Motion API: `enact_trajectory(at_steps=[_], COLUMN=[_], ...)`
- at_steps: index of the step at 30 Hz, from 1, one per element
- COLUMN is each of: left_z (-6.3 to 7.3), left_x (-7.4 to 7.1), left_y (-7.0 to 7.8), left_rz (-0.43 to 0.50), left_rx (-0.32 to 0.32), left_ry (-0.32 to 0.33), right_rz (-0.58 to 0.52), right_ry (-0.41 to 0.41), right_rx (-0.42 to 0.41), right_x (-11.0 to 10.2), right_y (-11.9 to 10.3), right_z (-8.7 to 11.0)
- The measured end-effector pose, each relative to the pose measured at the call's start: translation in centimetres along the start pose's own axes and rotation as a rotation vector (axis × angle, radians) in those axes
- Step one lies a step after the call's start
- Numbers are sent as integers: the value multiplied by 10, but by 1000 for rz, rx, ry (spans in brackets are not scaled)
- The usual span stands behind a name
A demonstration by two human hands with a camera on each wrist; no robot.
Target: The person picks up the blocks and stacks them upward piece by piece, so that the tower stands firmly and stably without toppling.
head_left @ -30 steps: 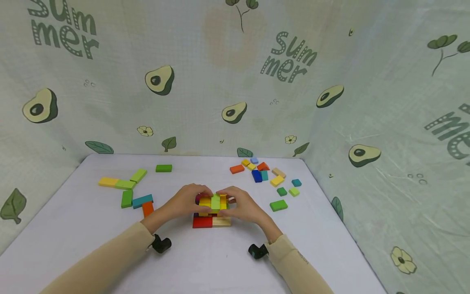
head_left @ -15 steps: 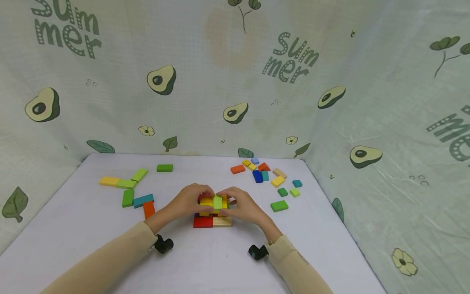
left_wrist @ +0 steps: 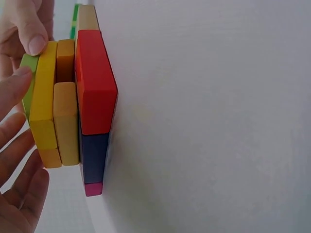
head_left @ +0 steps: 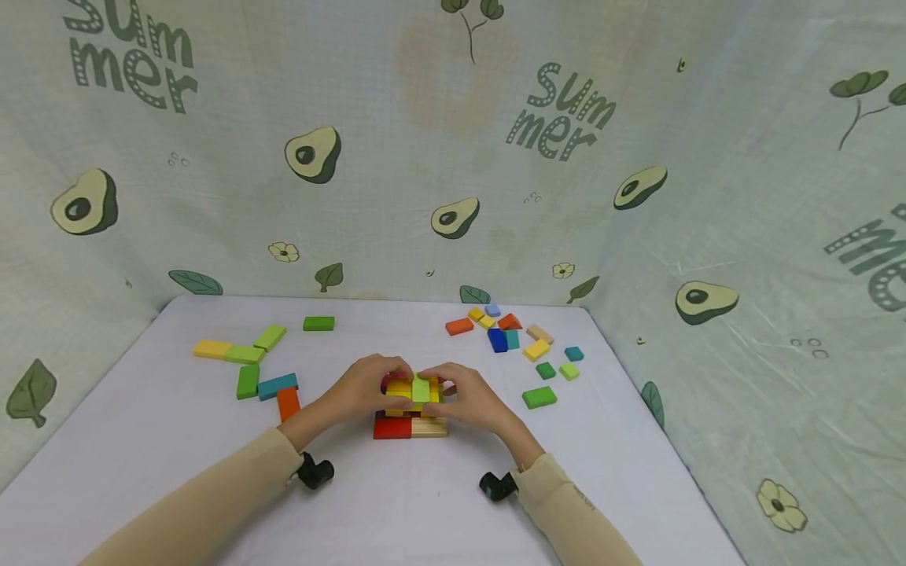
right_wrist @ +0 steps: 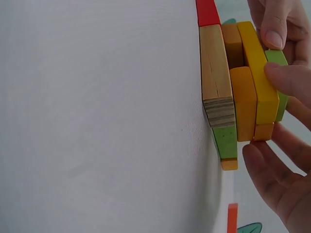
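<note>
A stack of wooden blocks stands mid-table. Its base shows a red block [head_left: 392,428] beside a natural wood block [head_left: 429,427], with dark blue and pink blocks behind in the left wrist view. Above lie orange blocks [right_wrist: 244,102] and a yellow block [left_wrist: 43,97]. A light green block [head_left: 421,389] lies on top. My left hand [head_left: 364,387] pinches its left side between thumb and fingers. From the right, my right hand [head_left: 463,395] pinches the same block, its thumb at the near end. The lower fingers of both hands spread beside the stack. Fingers partly hide the rear layers.
On the left lie loose green, yellow, teal and orange-red blocks, among them a teal block [head_left: 277,386]. Several smaller blocks are scattered at the back right, with a green block [head_left: 539,397] nearer. A patterned cloth [head_left: 382,157] hangs behind the white table [head_left: 425,511].
The head view has shifted very slightly. Both hands stay at the top of the stack, and the blocks keep their places.
</note>
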State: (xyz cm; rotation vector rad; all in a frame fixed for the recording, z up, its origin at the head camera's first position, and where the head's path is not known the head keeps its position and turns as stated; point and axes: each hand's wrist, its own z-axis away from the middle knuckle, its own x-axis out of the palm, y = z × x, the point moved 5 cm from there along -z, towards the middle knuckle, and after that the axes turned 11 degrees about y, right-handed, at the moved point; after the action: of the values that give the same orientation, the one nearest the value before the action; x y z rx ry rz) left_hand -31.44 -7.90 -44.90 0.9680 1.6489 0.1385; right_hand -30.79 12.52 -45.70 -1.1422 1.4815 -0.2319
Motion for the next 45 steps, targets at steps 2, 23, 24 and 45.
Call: enact_trajectory(at_steps=[2, 23, 24, 45], left_z=[0, 30, 34, 93], left_x=[0, -71, -77, -111], left_y=[1, -67, -74, -116], left_rz=[1, -94, -102, -175], left_rx=[8, -66, -67, -7], left_ry=[0, 88, 87, 17], right_rz=[-3, 26, 29, 33], right_ry=[-1, -18, -18, -13], right_rx=[7, 23, 25, 24], right_x=[0, 1, 1, 2], right_y=[1, 1, 1, 3], right_z=[0, 0, 0, 0])
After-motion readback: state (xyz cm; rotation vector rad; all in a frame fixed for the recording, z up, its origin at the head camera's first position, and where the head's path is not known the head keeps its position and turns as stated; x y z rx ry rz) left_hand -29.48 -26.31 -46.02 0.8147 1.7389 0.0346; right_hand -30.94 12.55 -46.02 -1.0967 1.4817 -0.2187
